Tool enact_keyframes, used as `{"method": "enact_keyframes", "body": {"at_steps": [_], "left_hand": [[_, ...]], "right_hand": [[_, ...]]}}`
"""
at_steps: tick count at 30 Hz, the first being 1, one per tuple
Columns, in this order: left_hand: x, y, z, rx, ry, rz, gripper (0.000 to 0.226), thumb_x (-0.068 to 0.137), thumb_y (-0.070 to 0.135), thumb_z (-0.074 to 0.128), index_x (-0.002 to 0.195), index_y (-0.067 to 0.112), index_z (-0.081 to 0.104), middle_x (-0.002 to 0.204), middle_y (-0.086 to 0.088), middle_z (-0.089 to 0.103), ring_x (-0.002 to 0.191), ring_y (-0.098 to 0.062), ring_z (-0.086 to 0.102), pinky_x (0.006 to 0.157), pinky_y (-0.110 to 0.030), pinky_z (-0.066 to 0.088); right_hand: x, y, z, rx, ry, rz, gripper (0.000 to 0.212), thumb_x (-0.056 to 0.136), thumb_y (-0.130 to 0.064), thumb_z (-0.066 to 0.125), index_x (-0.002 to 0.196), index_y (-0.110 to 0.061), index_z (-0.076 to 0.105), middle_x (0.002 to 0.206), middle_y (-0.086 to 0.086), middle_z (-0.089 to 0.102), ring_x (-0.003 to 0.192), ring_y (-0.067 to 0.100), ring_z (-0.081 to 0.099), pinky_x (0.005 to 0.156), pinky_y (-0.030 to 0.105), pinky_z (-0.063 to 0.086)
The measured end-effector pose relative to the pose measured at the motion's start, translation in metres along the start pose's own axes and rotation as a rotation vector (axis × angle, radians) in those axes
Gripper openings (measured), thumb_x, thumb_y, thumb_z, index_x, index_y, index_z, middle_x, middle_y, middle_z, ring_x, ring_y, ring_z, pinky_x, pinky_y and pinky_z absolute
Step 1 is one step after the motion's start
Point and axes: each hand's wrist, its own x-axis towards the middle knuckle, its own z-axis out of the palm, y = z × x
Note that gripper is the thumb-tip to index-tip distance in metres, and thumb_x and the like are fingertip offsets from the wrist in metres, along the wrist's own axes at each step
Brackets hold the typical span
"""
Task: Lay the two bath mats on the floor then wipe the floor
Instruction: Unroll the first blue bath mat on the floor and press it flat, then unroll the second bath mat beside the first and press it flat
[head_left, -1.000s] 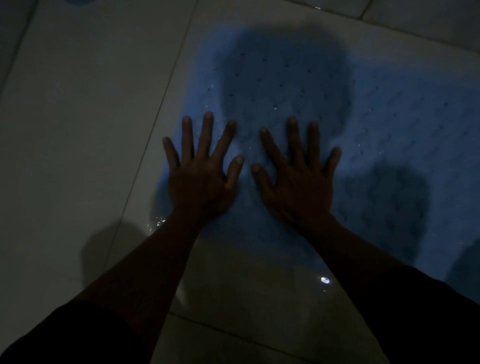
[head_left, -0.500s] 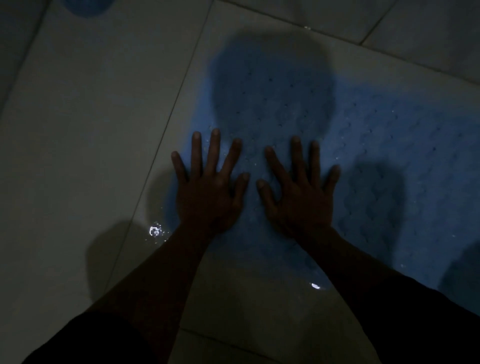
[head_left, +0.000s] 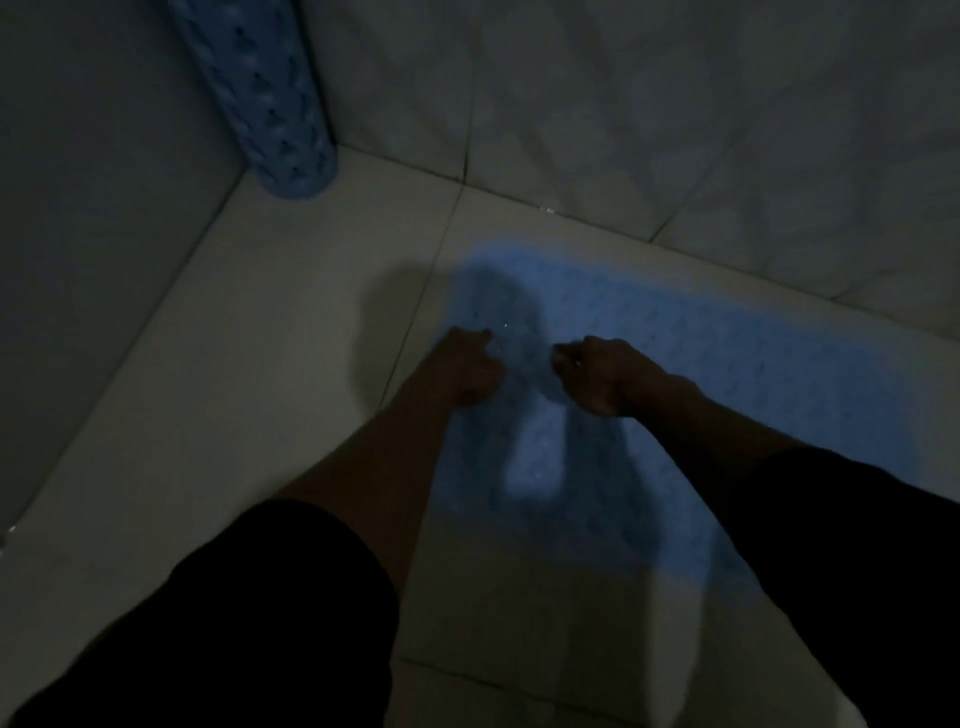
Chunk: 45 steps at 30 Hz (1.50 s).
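Observation:
A blue bath mat (head_left: 727, 374) with a bumpy surface lies flat on the white tiled floor (head_left: 234, 389), running from centre to the right. Its far edge is close to the wall. A second blue mat (head_left: 270, 98), rolled up, stands upright in the far left corner. My left hand (head_left: 470, 371) hangs above the flat mat's left edge with its fingers curled in and nothing in it. My right hand (head_left: 597, 374) is beside it over the mat, fingers also curled, holding nothing. The light is dim and both hands are blurred.
Grey tiled walls (head_left: 675, 119) meet at the corner behind the rolled mat. A few water drops glint on the flat mat near my left hand. Bare floor tiles lie to the left and in front of the mat.
Both hands lifted off the flat mat, where they lay spread and pressing, and curled their fingers in. My head rose and pulled back, bringing the corner and the rolled mat into view.

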Motion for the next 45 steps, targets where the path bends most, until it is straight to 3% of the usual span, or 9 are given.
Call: {"method": "enact_keyframes", "body": {"at_steps": [4, 8, 15, 19, 27, 31, 36, 40, 45], "left_hand": [[-0.026, -0.022, -0.042, -0.116, 0.162, -0.034, 0.062, 0.101, 0.04, 0.04, 0.153, 0.008, 0.034, 0.162, -0.014, 0.027, 0.147, -0.027, 0.029, 0.113, -0.024, 0.022], [-0.044, -0.041, -0.071, -0.158, 0.285, -0.087, 0.061, 0.099, 0.041, 0.047, 0.147, 0.004, 0.042, 0.153, -0.018, 0.04, 0.14, -0.03, 0.039, 0.111, -0.027, 0.028], [-0.054, -0.066, -0.138, -0.311, 0.615, -0.158, 0.057, 0.097, 0.03, 0.061, 0.146, 0.005, 0.043, 0.147, -0.015, 0.048, 0.135, -0.027, 0.045, 0.105, -0.023, 0.031], [-0.04, -0.086, -0.188, -0.417, 0.856, -0.119, 0.045, 0.092, 0.015, 0.065, 0.133, 0.001, 0.051, 0.13, -0.017, 0.061, 0.12, -0.033, 0.058, 0.087, -0.022, 0.039], [-0.007, -0.104, -0.279, -0.556, 1.052, -0.047, 0.076, 0.088, 0.021, 0.07, 0.149, 0.007, 0.027, 0.139, -0.011, 0.05, 0.126, -0.027, 0.05, 0.093, -0.027, 0.04], [0.007, -0.103, -0.309, -0.735, 1.13, 0.086, 0.072, 0.081, 0.022, 0.077, 0.141, 0.015, 0.039, 0.125, 0.013, 0.055, 0.11, -0.01, 0.059, 0.091, -0.027, 0.05], [0.019, -0.112, -0.321, -0.805, 1.065, 0.263, 0.059, 0.074, 0.018, 0.076, 0.13, 0.011, 0.058, 0.119, 0.002, 0.07, 0.104, -0.011, 0.07, 0.085, -0.036, 0.061], [0.024, -0.121, -0.318, -0.896, 1.058, 0.349, 0.07, 0.073, 0.021, 0.08, 0.135, 0.005, 0.053, 0.125, -0.003, 0.068, 0.108, -0.013, 0.07, 0.086, -0.036, 0.061], [0.018, -0.124, -0.307, -0.881, 1.072, 0.354, 0.084, 0.068, 0.039, 0.085, 0.139, 0.011, 0.049, 0.13, 0.0, 0.066, 0.114, -0.012, 0.067, 0.091, -0.039, 0.059]], "right_hand": [[-0.014, -0.035, -0.05, 0.01, 0.107, -0.076, 0.041, 0.107, -0.025, 0.031, 0.131, -0.002, 0.056, 0.137, 0.019, 0.056, 0.122, 0.036, 0.054, 0.103, 0.039, 0.042], [-0.015, -0.058, -0.098, 0.001, 0.198, -0.132, 0.049, 0.108, -0.033, 0.031, 0.148, -0.007, 0.04, 0.155, 0.013, 0.039, 0.14, 0.031, 0.038, 0.113, 0.034, 0.029], [0.026, -0.11, -0.197, 0.02, 0.326, -0.218, 0.057, 0.104, -0.038, 0.04, 0.153, -0.009, 0.029, 0.16, 0.013, 0.027, 0.144, 0.033, 0.03, 0.113, 0.032, 0.029], [0.066, -0.155, -0.228, 0.146, 0.365, -0.264, 0.069, 0.102, -0.04, 0.046, 0.156, -0.008, 0.018, 0.162, 0.012, 0.021, 0.147, 0.031, 0.025, 0.115, 0.029, 0.024], [0.135, -0.21, -0.256, 0.58, 0.418, -0.32, 0.086, 0.09, -0.029, 0.068, 0.155, -0.009, 0.016, 0.152, 0.016, 0.037, 0.138, 0.029, 0.04, 0.107, 0.025, 0.033], [0.171, -0.227, -0.261, 0.673, 0.427, -0.32, 0.087, 0.088, -0.027, 0.07, 0.154, -0.009, 0.016, 0.151, 0.015, 0.039, 0.136, 0.031, 0.042, 0.106, 0.028, 0.036], [0.195, -0.244, -0.258, 0.744, 0.405, -0.411, 0.081, 0.082, -0.024, 0.078, 0.144, -0.007, 0.028, 0.138, 0.006, 0.046, 0.123, 0.022, 0.05, 0.105, 0.03, 0.04], [0.25, -0.243, -0.243, 0.884, 0.385, -0.539, 0.104, 0.051, -0.065, 0.081, 0.133, -0.02, 0.036, 0.134, 0.012, 0.052, 0.121, 0.03, 0.055, 0.104, 0.052, 0.046], [0.192, -0.241, -0.252, 0.799, 0.46, -0.475, 0.069, 0.077, -0.014, 0.079, 0.135, -0.004, 0.043, 0.125, 0.001, 0.054, 0.115, 0.019, 0.056, 0.09, 0.026, 0.047]]}}
